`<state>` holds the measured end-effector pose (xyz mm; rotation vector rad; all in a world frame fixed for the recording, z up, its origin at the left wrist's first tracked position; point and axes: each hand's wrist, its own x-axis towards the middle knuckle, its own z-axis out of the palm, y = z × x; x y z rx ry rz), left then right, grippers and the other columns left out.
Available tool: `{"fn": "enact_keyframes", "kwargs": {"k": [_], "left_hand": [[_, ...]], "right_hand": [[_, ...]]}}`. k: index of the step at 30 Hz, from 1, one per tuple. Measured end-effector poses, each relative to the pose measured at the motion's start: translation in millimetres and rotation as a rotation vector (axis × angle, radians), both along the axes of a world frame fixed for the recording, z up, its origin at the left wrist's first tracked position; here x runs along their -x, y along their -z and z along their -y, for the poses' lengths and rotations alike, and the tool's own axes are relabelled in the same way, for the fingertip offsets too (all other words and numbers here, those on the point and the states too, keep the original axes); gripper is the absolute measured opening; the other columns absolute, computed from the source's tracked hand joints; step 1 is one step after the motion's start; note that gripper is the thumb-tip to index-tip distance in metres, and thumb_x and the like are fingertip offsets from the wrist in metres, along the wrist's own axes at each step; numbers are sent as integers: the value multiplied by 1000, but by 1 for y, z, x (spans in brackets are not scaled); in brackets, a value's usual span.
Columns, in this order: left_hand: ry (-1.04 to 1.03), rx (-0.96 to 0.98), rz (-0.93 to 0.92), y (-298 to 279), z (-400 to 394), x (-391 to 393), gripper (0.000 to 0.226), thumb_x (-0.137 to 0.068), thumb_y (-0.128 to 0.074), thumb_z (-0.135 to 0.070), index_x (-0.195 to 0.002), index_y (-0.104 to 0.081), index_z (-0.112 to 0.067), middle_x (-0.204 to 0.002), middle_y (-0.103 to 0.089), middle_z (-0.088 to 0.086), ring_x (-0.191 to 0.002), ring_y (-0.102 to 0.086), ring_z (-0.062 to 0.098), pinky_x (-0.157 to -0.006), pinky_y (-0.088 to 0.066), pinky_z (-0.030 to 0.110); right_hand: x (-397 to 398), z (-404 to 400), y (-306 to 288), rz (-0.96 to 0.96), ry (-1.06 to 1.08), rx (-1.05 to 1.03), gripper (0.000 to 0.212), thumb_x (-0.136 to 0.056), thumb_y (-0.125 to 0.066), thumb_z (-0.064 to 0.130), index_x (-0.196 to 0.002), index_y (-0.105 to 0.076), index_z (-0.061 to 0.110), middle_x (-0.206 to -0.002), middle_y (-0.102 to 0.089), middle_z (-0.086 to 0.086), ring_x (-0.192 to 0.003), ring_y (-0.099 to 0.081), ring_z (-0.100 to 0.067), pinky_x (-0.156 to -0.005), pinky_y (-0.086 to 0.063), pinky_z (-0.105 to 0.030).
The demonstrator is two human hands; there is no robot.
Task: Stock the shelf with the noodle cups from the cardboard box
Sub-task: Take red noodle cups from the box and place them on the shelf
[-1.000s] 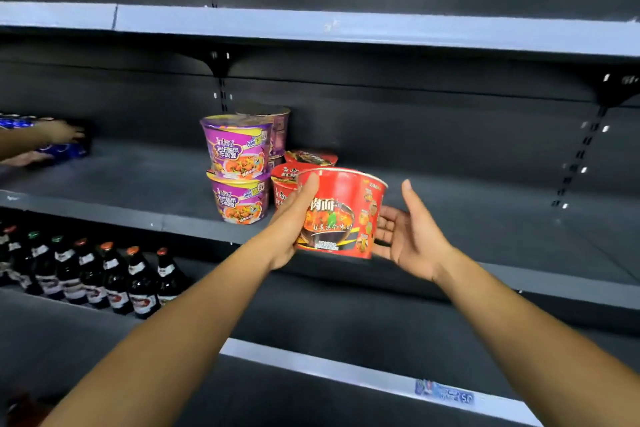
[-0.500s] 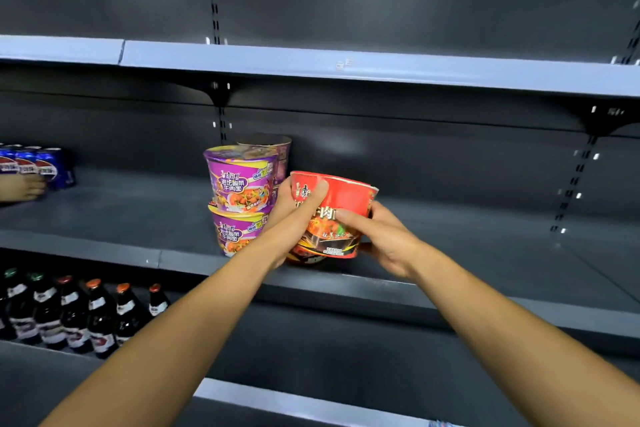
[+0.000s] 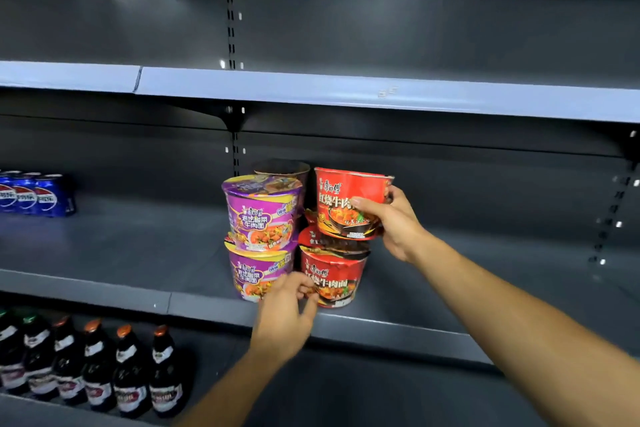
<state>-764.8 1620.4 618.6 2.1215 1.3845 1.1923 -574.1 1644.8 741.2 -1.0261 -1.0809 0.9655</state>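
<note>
- Noodle cups counted: five visible on the middle shelf (image 3: 104, 253). Two purple, two red, and one more behind the purple pair with only its rim and dark lid showing (image 3: 281, 168).
- Purple stack: the upper purple cup (image 3: 261, 211) sits squarely on the lower purple cup (image 3: 254, 274). Both are upright, wide mouth up, printed faces to the front.
- Red stack: just right of the purple stack, touching or nearly so. The lower red cup (image 3: 332, 276) stands on the shelf near its front edge. The upper red cup (image 3: 346, 203) rests on the lower one's lid, tilted slightly, its axis close to vertical.
- Cup form: tapered round tubs, wider at the top, with glossy printed film and a flat foil-like lid.
- Right hand (image 3: 394, 222): fingers and thumb curled round the right side of the upper red cup, gripping it.
- Left hand (image 3: 285, 308): at the shelf front, fingertips bent against the bases where the lower purple and lower red cups meet. Whether it pinches either cup cannot be told; the hand is blurred.
- Shelving: dark grey sheet metal, matte, with pale front edge strips and slotted uprights.
- Other stock: blue cola cans (image 3: 34, 196), at least three, far left on the same shelf; dark glass bottles (image 3: 97, 364), six caps visible, on the shelf below.
</note>
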Motion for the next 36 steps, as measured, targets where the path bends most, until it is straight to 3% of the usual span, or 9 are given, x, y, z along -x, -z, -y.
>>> {"fn": "enact_keyframes", "kwargs": {"k": [4, 8, 12, 18, 24, 29, 32, 36], "left_hand": [[-43, -262, -72, -22, -14, -4, 28, -89, -57, -28, -115, -59, -18, -112, -54, -7, -108, -47, 9, -92, -43, 26], [28, -232, -343, -50, -22, -17, 43, -96, -38, -45, -130, -49, -23, -131, -47, -7, -124, -36, 10, -105, -31, 27], [-1, -175, -434, -55, -27, -24, 43, -97, -38, -47, -133, -45, -25, -131, -48, -9, -122, -38, 9, -105, -32, 27], [22, -170, -425, -57, -29, -21, 40, -96, -40, -44, -131, -46, -25, -130, -48, -9, -121, -38, 10, -100, -36, 26], [60, -167, -376, -53, -30, -16, 40, -96, -41, -44, -132, -46, -26, -131, -49, -11, -121, -40, 7, -100, -36, 23], [73, -174, -379, -49, -30, -15, 41, -96, -42, -43, -134, -44, -27, -133, -48, -11, -124, -38, 6, -100, -36, 22], [68, -168, -373, -51, -30, -17, 41, -96, -43, -43, -133, -45, -26, -133, -49, -10, -124, -39, 6, -99, -36, 22], [54, -139, -382, -53, -28, -19, 41, -96, -44, -42, -133, -45, -25, -133, -49, -9, -124, -40, 8, -101, -38, 24]], "right_hand": [[1, -37, 8, -8, 52, -12, 65, -71, -79, 8, -121, -38, 14, -106, -63, -2, -92, -65, -15, -68, -51, -27], [-8, -71, 13, 0, 78, -19, 76, -64, -85, 12, -125, -41, 9, -112, -65, -10, -100, -66, -26, -80, -55, -39], [-19, -100, 16, 14, 13, 42, 65, -66, -80, 6, -123, -50, 7, -113, -67, -14, -98, -67, -25, -80, -53, -36], [-25, -128, 27, -13, -99, 151, 79, -58, -81, 8, -129, -48, 6, -113, -68, -14, -100, -67, -28, -75, -53, -36], [-34, -133, 25, 35, -209, 202, 63, -64, -72, 8, -124, -54, 7, -118, -65, -16, -109, -61, -28, -88, -47, -38], [-41, -135, 24, 71, -269, 213, 68, -63, -74, 9, -126, -52, 11, -120, -64, -13, -113, -58, -28, -93, -44, -40], [-43, -134, 21, 78, -296, 212, 55, -68, -70, 7, -120, -53, 12, -116, -64, -11, -110, -58, -26, -87, -46, -36], [-45, -137, 22, 76, -309, 217, 63, -63, -76, 9, -121, -52, 13, -117, -64, -10, -111, -58, -25, -86, -46, -35]]}}
